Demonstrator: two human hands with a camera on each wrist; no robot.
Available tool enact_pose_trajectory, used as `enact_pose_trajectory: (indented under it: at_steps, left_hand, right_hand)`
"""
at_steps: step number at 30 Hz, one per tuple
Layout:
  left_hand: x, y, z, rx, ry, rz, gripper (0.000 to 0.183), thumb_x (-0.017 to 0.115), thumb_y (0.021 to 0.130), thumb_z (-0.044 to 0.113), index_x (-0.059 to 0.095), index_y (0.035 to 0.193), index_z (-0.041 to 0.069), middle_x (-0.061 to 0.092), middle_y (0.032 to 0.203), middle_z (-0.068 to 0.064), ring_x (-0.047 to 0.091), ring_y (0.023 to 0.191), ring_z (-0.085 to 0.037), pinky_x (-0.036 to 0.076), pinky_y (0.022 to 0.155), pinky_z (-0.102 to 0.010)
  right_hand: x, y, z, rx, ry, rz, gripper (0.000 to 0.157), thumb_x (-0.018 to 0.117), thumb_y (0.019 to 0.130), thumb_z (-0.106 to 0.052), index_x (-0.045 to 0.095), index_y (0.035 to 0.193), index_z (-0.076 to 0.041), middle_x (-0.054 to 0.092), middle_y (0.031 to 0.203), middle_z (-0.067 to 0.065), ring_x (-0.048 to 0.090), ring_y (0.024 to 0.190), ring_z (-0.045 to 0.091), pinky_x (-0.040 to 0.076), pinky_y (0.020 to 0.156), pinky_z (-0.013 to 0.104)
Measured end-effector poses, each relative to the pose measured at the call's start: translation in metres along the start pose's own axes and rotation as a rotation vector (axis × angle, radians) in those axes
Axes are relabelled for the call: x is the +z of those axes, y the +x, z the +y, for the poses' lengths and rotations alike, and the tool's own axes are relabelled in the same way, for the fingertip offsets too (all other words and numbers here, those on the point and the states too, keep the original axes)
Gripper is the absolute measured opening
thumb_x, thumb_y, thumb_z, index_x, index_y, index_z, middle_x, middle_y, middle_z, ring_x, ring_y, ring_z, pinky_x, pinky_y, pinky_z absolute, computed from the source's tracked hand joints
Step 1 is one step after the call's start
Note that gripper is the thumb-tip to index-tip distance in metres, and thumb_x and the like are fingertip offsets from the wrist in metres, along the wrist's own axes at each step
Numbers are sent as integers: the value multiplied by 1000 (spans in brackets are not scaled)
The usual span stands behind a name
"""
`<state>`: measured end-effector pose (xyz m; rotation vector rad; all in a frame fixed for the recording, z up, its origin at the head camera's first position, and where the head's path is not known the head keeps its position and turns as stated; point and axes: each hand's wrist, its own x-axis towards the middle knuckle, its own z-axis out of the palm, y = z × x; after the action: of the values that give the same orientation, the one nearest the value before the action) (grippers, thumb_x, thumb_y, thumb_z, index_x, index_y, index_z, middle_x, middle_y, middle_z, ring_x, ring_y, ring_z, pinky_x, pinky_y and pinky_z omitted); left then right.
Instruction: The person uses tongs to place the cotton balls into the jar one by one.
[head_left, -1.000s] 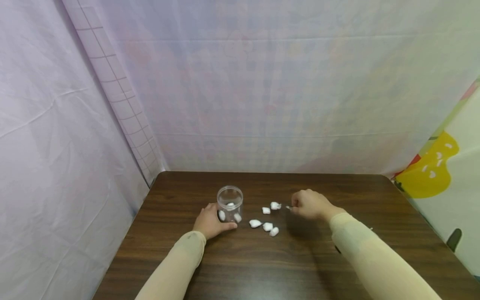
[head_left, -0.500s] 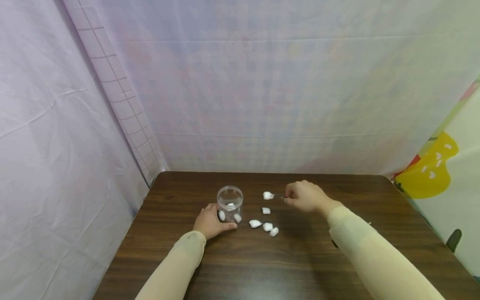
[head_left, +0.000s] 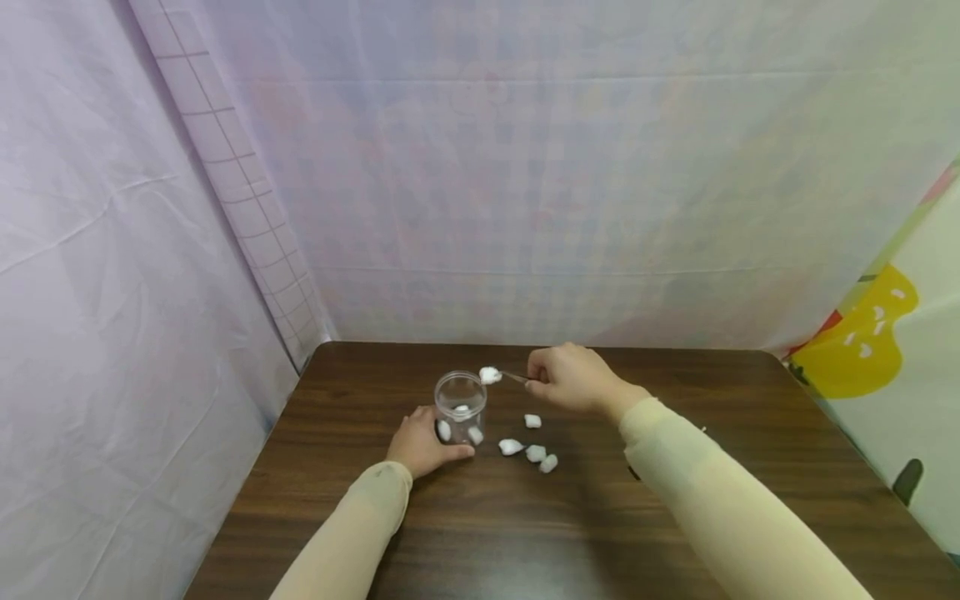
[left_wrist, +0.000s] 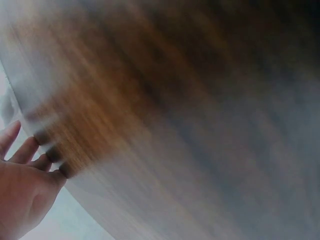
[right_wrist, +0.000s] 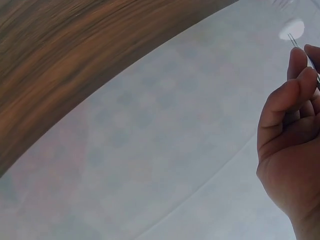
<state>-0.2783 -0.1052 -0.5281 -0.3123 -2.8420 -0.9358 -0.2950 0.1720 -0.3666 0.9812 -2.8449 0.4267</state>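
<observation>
My left hand grips the lower side of a clear, open-topped jar, thumb across its front. Several white cotton balls lie inside. In the head view my right hand pinches a pair of metal tweezers, whose tips hold a white cotton ball right at the jar's right rim. The right wrist view also shows this cotton ball at the tips, with the fingers curled about the tweezers. Only part of the left hand appears in the left wrist view; the jar is out of sight there.
Several loose cotton balls lie on the brown wooden table to the right of the jar, one of them a bit farther back. A small dark thing peeks out beside the right sleeve. Pale curtains hang behind the table.
My right hand has moved left with the tweezers, lifting one cotton ball from among the loose ones over to the jar's rim. The left hand and jar have stayed put.
</observation>
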Motion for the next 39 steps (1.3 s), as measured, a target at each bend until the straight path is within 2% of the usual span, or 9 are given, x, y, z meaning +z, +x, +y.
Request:
enact_pose_trajectory:
  at_steps: [5,15,21,31,39]
  left_hand:
    - [-2,-1,3,-7,-18,-4,84,86,67,59,61,129,8,62,126,-15,56,121,-35,26,114,-60]
    - [0,0,3,-6,-6,-1,84,85,66,62,61,127,8,62,124,-14,57,119,-34,27,114,-59]
    - [2,1,2,5,0,1,85,85,66,63,62,126,8,63,122,-14,58,118,-33,29,113,-59]
    - [2,1,3,3,10,5,87,85,65,64,61,127,8,63,122,-14,58,118,-34,29,113,-58]
    - [2,1,1,5,17,-1,88,84,65,65,61,127,8,63,122,-14,58,118,-34,29,113,-58]
  right_hand:
    - [4,8,-14,-40,-22,-10,14,70,90,-29,62,81,-23,54,64,-13,50,56,9,43,50,31]
    - [11,14,-27,-33,-34,-66,12,69,90,-30,64,83,-23,55,65,-14,51,55,6,45,50,30]
    - [14,14,-26,-55,-53,-54,11,69,90,-29,64,83,-23,54,64,-14,51,54,6,43,48,29]
    - [9,12,-23,-31,-70,-37,11,67,89,-31,62,81,-26,54,63,-15,51,54,6,43,49,30]
    - [4,1,-7,6,-46,-41,13,68,91,-30,62,82,-24,53,63,-12,48,53,9,40,48,30]
